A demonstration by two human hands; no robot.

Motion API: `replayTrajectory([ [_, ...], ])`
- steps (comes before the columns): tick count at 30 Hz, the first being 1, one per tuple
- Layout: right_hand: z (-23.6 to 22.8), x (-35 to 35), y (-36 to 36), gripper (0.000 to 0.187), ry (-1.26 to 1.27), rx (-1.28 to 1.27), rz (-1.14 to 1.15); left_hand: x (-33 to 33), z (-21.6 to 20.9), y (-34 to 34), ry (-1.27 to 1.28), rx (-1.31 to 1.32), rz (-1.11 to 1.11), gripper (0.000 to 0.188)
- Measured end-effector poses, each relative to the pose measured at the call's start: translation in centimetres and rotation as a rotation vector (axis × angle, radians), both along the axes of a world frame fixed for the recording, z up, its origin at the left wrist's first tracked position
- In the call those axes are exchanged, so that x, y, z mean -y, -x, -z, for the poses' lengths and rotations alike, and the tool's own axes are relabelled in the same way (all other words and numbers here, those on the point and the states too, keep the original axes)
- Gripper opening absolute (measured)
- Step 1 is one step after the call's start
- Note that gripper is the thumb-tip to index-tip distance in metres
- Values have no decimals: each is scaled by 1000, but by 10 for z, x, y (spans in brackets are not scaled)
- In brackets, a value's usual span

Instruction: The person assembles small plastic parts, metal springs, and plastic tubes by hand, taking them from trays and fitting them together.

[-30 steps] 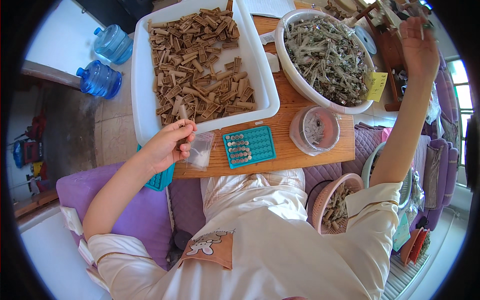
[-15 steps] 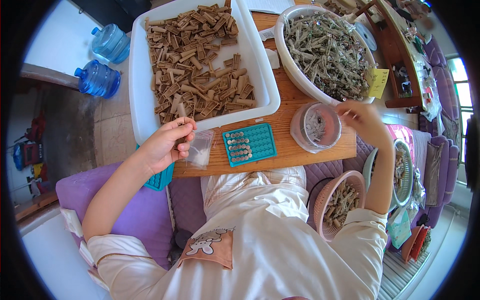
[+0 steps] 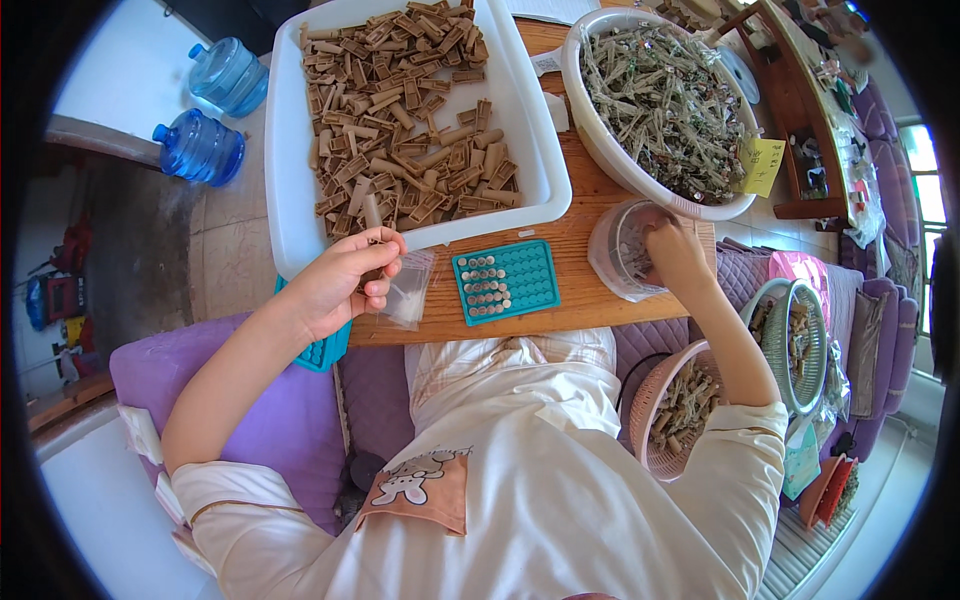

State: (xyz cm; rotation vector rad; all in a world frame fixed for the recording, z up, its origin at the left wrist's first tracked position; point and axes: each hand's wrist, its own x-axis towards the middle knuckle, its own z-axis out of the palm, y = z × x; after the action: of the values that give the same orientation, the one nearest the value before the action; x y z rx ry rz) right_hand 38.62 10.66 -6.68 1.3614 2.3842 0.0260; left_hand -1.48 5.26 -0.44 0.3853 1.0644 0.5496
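My left hand [image 3: 340, 283] is closed at the near edge of a white tub [image 3: 557, 195] of brown plastic pieces [image 3: 395, 110]. Its fingertips are pinched together; what they hold is hidden. Beside that hand lies a small clear plastic bag [image 3: 407, 298] with something white in it. My right hand [image 3: 678, 250] reaches down into a clear round container [image 3: 606, 245] of small whitish pieces, its fingertips hidden inside. Between the hands sits a teal tray [image 3: 537, 278] with small cups; round silvery pieces fill the cups on its left side.
A large white basin [image 3: 575, 85] of clear, stick-like parts stands at the back right, a yellow note [image 3: 760, 167] on its rim. Right of my lap are a pink basket [image 3: 650, 405] and a green basket [image 3: 818, 350]. Blue water jugs [image 3: 205, 150] stand far left.
My right hand has gone from beside the basin's rim down into the clear container. The left hand keeps its pinch near the tub. The whole view has shifted slightly.
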Motion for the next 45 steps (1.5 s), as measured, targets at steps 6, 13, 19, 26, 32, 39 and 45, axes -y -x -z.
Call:
replayTrajectory([
  [6, -68, 21, 25, 24, 92, -656, 240, 5, -8, -5, 3, 69, 33, 8],
  [13, -101, 67, 79, 28, 115, -1155, 339, 40, -44, -28, -446, -121, 332, 24],
  [19, -81, 98, 158, 25, -87, -1398, 71, 59, -53, -36, -770, -326, 376, 45],
  [26, -60, 107, 213, 27, -200, -1707, 50, 47, -41, -27, -653, -256, 135, 31],
  [32, -53, 100, 213, 30, -241, -1655, -25, 35, -38, -22, -552, -209, 229, 28],
  [39, -53, 88, 211, 28, 26, -1597, 14, 33, -31, -20, -785, -360, 223, 18],
  [45, -59, 86, 209, 23, 99, -1629, 61, 31, -36, -18, -737, -383, 204, 21],
])
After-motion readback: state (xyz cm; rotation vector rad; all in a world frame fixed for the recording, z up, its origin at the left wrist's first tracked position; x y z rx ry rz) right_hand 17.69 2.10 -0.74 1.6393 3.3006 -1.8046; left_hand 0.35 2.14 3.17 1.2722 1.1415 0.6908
